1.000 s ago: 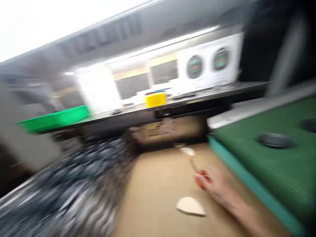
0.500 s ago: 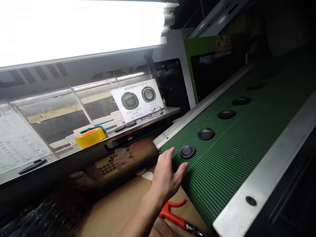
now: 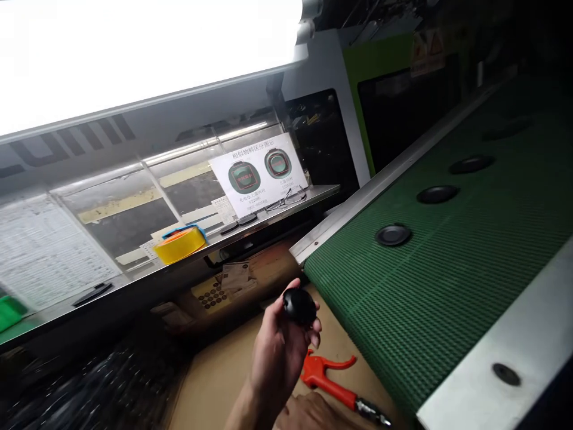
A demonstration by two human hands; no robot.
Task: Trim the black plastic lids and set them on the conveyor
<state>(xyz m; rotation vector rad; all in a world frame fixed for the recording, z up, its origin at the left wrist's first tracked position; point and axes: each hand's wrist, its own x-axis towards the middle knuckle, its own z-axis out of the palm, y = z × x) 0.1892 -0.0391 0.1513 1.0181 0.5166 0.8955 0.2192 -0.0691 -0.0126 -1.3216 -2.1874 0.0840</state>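
My left hand (image 3: 280, 340) is palm up, just off the end of the conveyor. Between thumb and fingers it holds a round black plastic cap (image 3: 299, 306). My right hand (image 3: 308, 412) is low in the view, partly behind my left forearm and cut off by the bottom edge, and its fingers do not show clearly. Beside it, a red air blow gun (image 3: 329, 382) lies on brown cardboard (image 3: 224, 370). Several similar black caps lie in a row along the green conveyor belt (image 3: 447, 286), the nearest one (image 3: 393, 234) beyond my left hand.
Metal rails (image 3: 496, 364) edge the belt. On a shelf to the left are a yellow tape roll (image 3: 181, 246), eyeglasses (image 3: 286, 200) and a printed sign (image 3: 259, 173). A bright lamp (image 3: 147, 54) hangs above. Dark, shiny items, blurred, fill the lower left.
My left hand has taken the nearest cap off the belt, drawn it back and turned palm up. The view has shifted, and the other caps appear farther right.
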